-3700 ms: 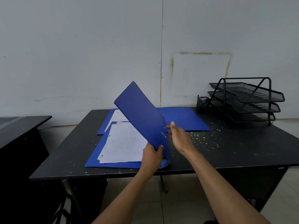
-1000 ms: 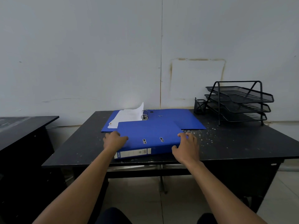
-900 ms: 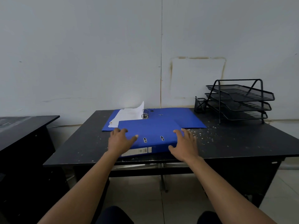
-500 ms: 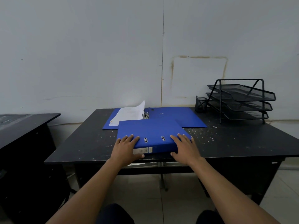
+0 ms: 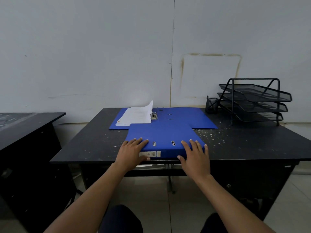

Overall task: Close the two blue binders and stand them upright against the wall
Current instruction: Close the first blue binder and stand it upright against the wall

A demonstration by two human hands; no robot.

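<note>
A closed blue binder lies flat at the front edge of the black table, its labelled spine facing me. My left hand grips the spine's left corner, fingers on the cover and thumb under the edge. My right hand grips the right corner the same way. Behind it, a second blue binder lies open against the white wall, with white papers on its left half and metal rings in the middle.
A black three-tier mesh tray rack and a small mesh pen cup stand at the table's back right. Another dark desk sits to the left. White specks cover the tabletop.
The near binder's cover was swung down and shut. Both hands then slid from its side edges to the two corners of the spine, and the binder turned slightly to face me squarely.
</note>
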